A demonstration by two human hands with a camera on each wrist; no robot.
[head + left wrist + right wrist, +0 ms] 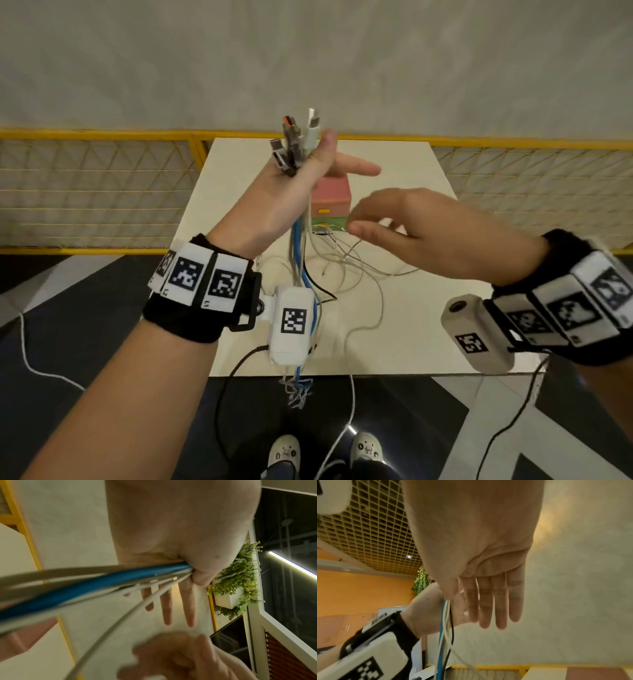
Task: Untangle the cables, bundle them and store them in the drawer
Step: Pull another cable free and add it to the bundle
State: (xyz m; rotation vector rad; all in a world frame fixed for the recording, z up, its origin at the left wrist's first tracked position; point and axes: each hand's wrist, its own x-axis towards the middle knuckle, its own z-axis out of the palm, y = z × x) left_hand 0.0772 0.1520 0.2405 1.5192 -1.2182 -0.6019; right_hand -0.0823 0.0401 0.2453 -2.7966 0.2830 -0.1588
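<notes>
Left hand: the left hand (301, 178) is raised, palm toward the camera, thumb pressing a bunch of cables against the palm; in the left wrist view the other fingers (187, 605) stretch out straight beyond the grip.

Cables: a mixed bunch of thin cables (301, 253), one bright blue, several white or grey, one black. They run down from the left palm, past the left wrist, and hang below the near table edge.

Plug ends: a cluster of connector plugs (294, 144) stands up out of the top of the left fist: one white, one with an orange insert, the rest grey or metallic.

Loose strands: thin white cable loops (352, 270) lie slack on the table under and between the two hands, crossing one another.

Right hand: the right hand (424, 229) hovers to the right of and slightly lower than the left, palm down, fingers loosely bent. In the right wrist view thin white strands cross its fingers (500, 601); whether it pinches one I cannot tell.

Drawer unit: a small stacked plastic drawer box (331, 205), pink on top and green below with yellow handles, sits on the pale table (411, 171) just behind the hands, drawers closed.

Wristbands: black bands carrying white blocks with square black-and-white markers (202, 277) on both wrists.
</notes>
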